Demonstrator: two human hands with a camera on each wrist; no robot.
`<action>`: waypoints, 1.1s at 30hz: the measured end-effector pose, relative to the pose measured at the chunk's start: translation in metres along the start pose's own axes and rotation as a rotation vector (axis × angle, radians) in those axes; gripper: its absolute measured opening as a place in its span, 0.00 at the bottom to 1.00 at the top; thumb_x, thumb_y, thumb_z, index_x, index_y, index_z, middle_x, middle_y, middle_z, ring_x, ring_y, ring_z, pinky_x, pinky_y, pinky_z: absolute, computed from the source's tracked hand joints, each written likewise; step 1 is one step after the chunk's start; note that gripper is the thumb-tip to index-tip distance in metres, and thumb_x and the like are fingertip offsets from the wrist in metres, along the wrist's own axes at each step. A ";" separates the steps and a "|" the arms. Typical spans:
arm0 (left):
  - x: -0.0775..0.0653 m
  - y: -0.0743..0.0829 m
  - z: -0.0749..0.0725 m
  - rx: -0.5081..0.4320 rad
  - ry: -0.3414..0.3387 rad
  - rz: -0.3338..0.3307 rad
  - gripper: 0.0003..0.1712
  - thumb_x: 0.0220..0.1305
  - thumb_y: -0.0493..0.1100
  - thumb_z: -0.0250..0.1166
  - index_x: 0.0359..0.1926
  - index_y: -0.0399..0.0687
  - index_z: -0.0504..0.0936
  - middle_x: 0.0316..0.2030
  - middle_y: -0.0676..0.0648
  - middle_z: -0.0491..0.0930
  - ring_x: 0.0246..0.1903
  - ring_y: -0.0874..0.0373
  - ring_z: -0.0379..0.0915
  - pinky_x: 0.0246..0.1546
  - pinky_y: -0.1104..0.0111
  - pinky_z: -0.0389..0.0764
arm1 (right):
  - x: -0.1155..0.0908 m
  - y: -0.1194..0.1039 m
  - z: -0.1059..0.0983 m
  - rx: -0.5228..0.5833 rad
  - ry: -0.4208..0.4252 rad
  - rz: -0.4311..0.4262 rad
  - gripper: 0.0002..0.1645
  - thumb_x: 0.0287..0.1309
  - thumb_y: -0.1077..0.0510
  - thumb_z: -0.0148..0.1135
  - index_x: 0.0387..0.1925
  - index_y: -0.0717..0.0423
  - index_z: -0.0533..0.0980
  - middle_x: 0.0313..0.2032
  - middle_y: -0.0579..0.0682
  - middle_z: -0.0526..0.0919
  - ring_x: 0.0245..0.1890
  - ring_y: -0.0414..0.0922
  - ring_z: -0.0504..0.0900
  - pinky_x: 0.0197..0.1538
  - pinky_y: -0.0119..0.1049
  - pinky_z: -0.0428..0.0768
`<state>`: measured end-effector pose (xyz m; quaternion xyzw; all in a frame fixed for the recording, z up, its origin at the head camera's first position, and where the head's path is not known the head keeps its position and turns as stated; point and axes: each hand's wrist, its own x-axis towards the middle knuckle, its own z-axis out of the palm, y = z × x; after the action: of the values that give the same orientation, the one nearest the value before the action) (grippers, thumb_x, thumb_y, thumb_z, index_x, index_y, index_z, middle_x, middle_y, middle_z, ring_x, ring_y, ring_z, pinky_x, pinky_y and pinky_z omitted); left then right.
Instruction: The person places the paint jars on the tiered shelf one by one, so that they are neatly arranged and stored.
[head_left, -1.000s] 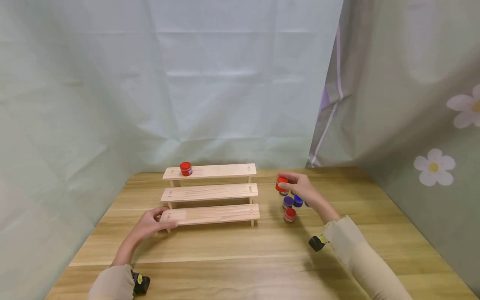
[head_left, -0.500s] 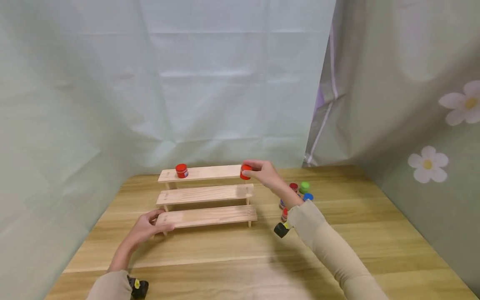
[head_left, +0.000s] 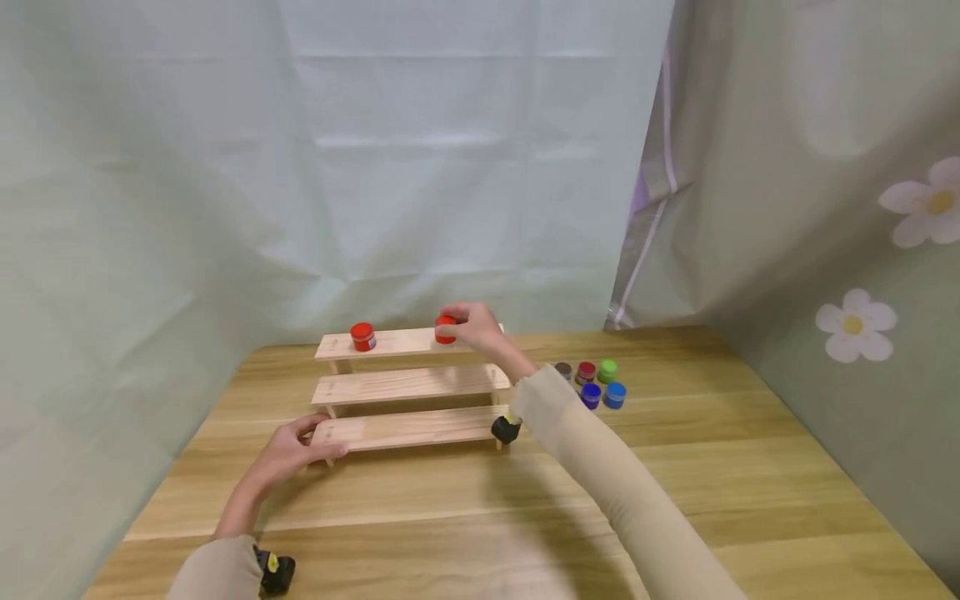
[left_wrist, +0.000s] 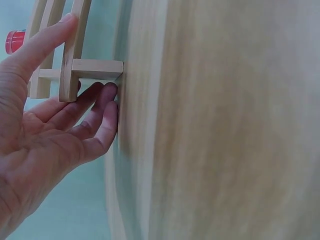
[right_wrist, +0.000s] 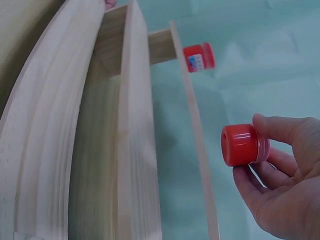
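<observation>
A three-tier wooden stand (head_left: pixel 411 384) is set on the table. With the thumb on top and the fingers beneath, my left hand (head_left: pixel 287 455) grips the left end of its lowest board (left_wrist: pixel 75 45). My right hand (head_left: pixel 480 329) pinches a small red paint jar (right_wrist: pixel 240 145) between thumb and fingers. In the right wrist view this jar is held clear of the top board (right_wrist: pixel 197 135), apart from it. A second red paint jar (head_left: pixel 363 337) stands near the left end of the top tier.
Right of the stand, several paint jars are grouped on the table (head_left: pixel 720 467): blue (head_left: pixel 615 396), green (head_left: pixel 607 372), dark red (head_left: pixel 586 373), violet-blue (head_left: pixel 590 396) and dark brown (head_left: pixel 562 372). My right sleeve (head_left: pixel 600 458) blocks part of that area. A pale curtain (head_left: pixel 450 167) hangs behind.
Carrying the red paint jar, my right hand has come left from the jar group, past the top tier's right end, to over its middle. The left hand keeps its grip.
</observation>
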<state>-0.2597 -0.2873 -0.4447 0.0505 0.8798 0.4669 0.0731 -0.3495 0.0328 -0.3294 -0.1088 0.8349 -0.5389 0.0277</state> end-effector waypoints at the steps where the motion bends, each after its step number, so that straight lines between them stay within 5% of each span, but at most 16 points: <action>1: 0.001 0.000 0.000 -0.009 -0.004 0.003 0.44 0.56 0.47 0.72 0.66 0.29 0.64 0.57 0.28 0.74 0.44 0.59 0.76 0.38 0.72 0.77 | 0.001 0.000 0.003 -0.014 0.000 -0.006 0.27 0.60 0.60 0.65 0.62 0.55 0.74 0.59 0.55 0.80 0.59 0.50 0.77 0.56 0.39 0.79; 9: -0.008 -0.005 -0.009 0.032 0.012 -0.020 0.43 0.57 0.48 0.71 0.66 0.30 0.65 0.58 0.28 0.72 0.45 0.58 0.74 0.38 0.71 0.76 | 0.012 -0.007 0.033 -0.043 -0.046 -0.060 0.27 0.61 0.60 0.65 0.62 0.56 0.74 0.59 0.56 0.80 0.58 0.50 0.78 0.53 0.36 0.80; 17: -0.008 -0.005 -0.008 0.076 0.035 -0.038 0.44 0.55 0.50 0.73 0.64 0.29 0.66 0.59 0.27 0.71 0.52 0.47 0.73 0.41 0.70 0.75 | 0.016 -0.007 0.048 -0.019 -0.012 -0.058 0.26 0.58 0.62 0.67 0.59 0.58 0.76 0.57 0.57 0.81 0.56 0.50 0.79 0.54 0.37 0.79; 27: -0.006 -0.004 -0.009 0.066 0.025 -0.021 0.44 0.55 0.50 0.73 0.64 0.28 0.66 0.59 0.28 0.71 0.51 0.50 0.73 0.41 0.69 0.75 | 0.022 -0.001 0.053 0.023 -0.021 -0.066 0.29 0.55 0.63 0.69 0.60 0.61 0.74 0.54 0.59 0.82 0.54 0.51 0.80 0.54 0.34 0.78; 33: -0.008 -0.002 -0.007 0.068 0.022 -0.032 0.45 0.54 0.50 0.73 0.64 0.28 0.66 0.60 0.27 0.71 0.54 0.45 0.73 0.43 0.69 0.75 | 0.017 0.005 0.045 0.154 -0.056 -0.018 0.35 0.55 0.67 0.68 0.64 0.61 0.70 0.60 0.59 0.78 0.61 0.52 0.76 0.62 0.40 0.75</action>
<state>-0.2527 -0.2958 -0.4419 0.0337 0.8966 0.4361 0.0693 -0.3597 -0.0095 -0.3511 -0.1290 0.7888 -0.5984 0.0546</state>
